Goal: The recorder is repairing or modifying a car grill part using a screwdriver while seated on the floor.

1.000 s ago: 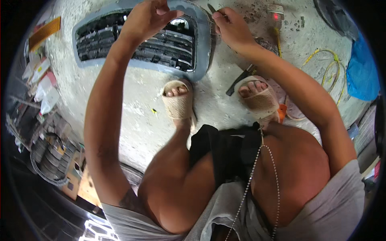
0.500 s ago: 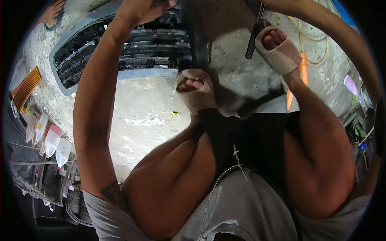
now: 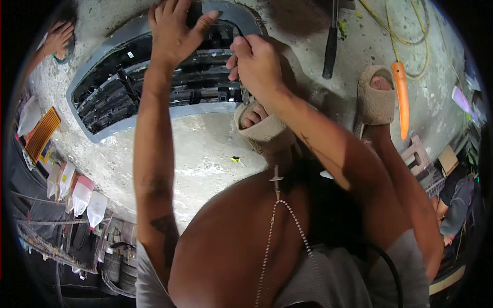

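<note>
A black slatted car grille (image 3: 185,77) with a grey frame lies on the concrete floor ahead of me. My left hand (image 3: 177,31) lies with fingers spread over its far edge, thumb pointing right. At the grille's right end, my right hand (image 3: 257,64) is closed, fingers curled. A dark, thin piece shows above its fingers and a narrow metallic piece below; I cannot tell whether either is a held tool or part of the grille. My slippered left foot (image 3: 259,128) is right by the grille's near right corner.
A black-handled tool (image 3: 330,51) lies right of the grille. Beyond it are an orange rod-like piece (image 3: 400,100) and a yellow cord (image 3: 395,36). Plastic bottles (image 3: 82,195) stand at left. Another person's hand (image 3: 60,36) shows far left; someone else (image 3: 457,208) is at lower right.
My right hand has come from the far right to the grille's right end and closed there. My left hand now shows spread on the grille. The view has shifted, uncovering the grille's right end.
</note>
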The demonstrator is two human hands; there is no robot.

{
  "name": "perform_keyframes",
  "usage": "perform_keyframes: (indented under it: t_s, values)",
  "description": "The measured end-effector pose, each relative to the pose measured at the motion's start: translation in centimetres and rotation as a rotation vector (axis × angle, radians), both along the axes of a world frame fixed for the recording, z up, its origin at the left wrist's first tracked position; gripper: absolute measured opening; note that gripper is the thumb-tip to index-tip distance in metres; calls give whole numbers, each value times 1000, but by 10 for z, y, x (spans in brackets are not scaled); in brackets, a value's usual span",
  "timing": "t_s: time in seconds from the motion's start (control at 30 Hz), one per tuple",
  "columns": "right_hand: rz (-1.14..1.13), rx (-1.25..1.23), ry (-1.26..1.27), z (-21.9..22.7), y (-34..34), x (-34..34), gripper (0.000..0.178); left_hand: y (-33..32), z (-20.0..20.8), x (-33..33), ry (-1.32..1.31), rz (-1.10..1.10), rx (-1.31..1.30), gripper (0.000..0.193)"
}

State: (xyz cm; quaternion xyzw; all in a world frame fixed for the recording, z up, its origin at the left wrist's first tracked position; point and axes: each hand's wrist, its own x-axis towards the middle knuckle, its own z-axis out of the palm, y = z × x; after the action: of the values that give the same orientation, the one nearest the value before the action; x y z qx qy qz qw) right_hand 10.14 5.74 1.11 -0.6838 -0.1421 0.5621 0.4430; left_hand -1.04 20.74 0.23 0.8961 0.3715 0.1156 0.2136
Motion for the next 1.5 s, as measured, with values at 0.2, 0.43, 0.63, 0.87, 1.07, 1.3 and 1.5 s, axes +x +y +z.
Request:
perform_keyframes:
  t_s: [0.2,0.43,0.63,0.87,1.07,1.3,1.5]
  values:
    - [-63,-73,-14,8,8,-4,32,-10,4,4,59,-100,74,77]
    - [-155,-77,-72,-6,13,-11,30,-3,10,10,168,-8,-143,80]
    - [-213,-196,-228,-25,30,-21,30,-1,10,26,293,83,-130,69]
    - [-49,-193,-497,-5,35,-7,23,4,6,32,380,160,-299,65]
    - [241,-78,-766,-12,20,0,19,-1,7,27,361,148,-226,64]
    - [70,72,-452,-6,1,8,23,11,13,6,314,-69,-253,74]
    - [-54,-112,-17,4,9,4,27,9,13,11,328,-62,-269,75]
